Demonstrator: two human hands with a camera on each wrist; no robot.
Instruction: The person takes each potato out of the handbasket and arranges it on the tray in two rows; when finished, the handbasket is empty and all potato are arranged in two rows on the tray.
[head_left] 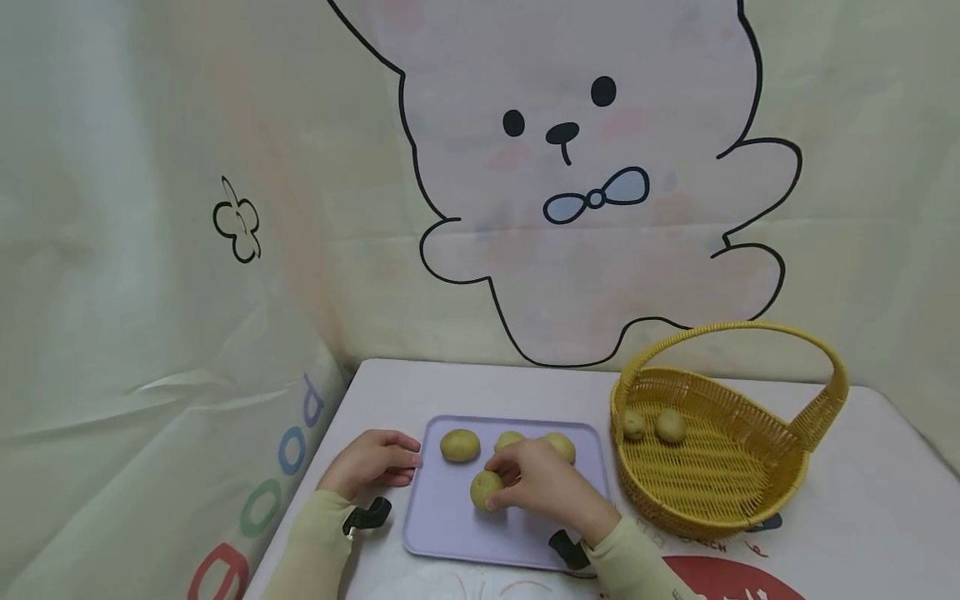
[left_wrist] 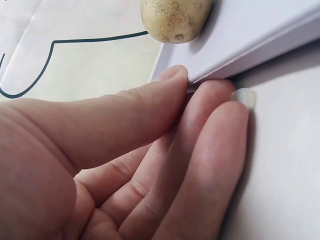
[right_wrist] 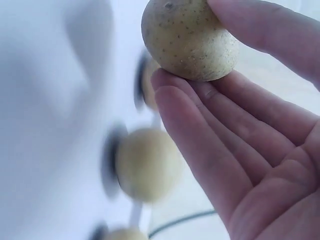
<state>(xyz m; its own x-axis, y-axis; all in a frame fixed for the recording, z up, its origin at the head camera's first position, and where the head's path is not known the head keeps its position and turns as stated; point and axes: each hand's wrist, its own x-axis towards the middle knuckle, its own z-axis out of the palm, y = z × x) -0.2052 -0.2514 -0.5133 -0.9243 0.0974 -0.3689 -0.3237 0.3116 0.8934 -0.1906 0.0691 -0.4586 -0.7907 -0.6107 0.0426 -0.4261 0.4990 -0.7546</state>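
My right hand holds a small round potato between thumb and fingertips over the lilac tray. In the right wrist view the thumb lies on one side of the potato and the fingers on the other. Other potatoes lie along the tray's far side: an oval potato at the left, and two partly hidden behind the right hand. At the tray's left edge, my left hand pinches the rim; in the left wrist view its thumb is on the inner side and its fingers outside.
A yellow wicker basket with a tall arched handle stands right of the tray, with two potatoes inside at its left. A white table carries everything. Printed cloth hangs behind and at the left.
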